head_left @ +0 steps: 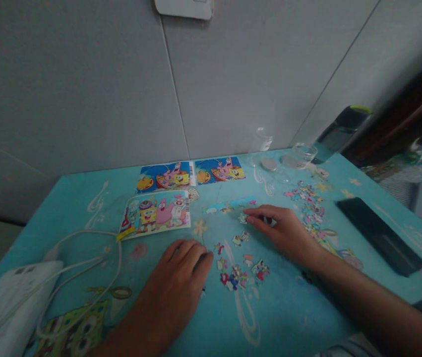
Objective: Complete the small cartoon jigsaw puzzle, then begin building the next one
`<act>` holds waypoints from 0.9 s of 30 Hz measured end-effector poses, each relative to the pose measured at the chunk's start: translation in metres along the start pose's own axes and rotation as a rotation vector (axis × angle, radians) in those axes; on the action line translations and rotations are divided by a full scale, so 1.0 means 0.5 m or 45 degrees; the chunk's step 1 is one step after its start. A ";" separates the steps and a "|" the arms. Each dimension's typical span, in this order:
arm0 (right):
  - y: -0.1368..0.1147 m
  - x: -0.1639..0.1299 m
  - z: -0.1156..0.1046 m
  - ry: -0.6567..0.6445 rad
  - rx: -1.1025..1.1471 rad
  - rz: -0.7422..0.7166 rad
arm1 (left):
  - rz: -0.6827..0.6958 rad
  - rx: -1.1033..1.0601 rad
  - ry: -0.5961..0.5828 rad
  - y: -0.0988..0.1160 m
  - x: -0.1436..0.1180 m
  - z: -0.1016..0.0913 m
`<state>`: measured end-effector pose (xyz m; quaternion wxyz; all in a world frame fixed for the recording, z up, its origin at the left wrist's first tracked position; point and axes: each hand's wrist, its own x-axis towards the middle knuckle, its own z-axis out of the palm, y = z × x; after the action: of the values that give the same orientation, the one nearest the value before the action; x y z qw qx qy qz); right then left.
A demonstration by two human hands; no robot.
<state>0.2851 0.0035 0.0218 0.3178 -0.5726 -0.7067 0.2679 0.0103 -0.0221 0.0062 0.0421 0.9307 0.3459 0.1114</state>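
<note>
My right hand (279,225) pinches a small jigsaw puzzle piece (243,218) between thumb and fingertips, at the table surface. Just beyond it lies a narrow joined strip of puzzle (229,205). My left hand (186,270) rests palm down on the table with its fingers stretched out and nothing seen in it. To its right are several loose pieces (235,277), and a few more pieces (240,238) sit between the hands. A cartoon picture card (156,214) lies beyond my left hand. A larger heap of pieces (311,208) spreads beyond my right forearm.
Two blue picture cards (164,177) lie along the wall. Clear cups (264,140) and a dark bottle (340,131) stand at the back right. A black flat object (380,235) lies right. A white power strip (25,302) with cables occupies the left.
</note>
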 end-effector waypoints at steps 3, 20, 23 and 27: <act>-0.002 -0.004 -0.011 -0.070 -0.028 -0.005 | -0.028 -0.054 -0.014 -0.001 0.000 -0.006; -0.003 -0.012 -0.035 -0.526 -0.004 0.067 | -0.081 -0.014 0.216 -0.073 -0.042 -0.031; 0.003 -0.012 -0.040 -0.588 0.006 0.065 | -0.072 -0.048 0.190 -0.056 -0.038 -0.023; 0.006 -0.011 -0.039 -0.601 -0.042 0.038 | -0.038 -0.075 0.170 -0.043 -0.039 -0.018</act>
<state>0.3025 -0.0012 0.0316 0.1305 -0.5096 -0.7570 0.3876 -0.0198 -0.0185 0.0083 0.0478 0.9142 0.3586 0.1829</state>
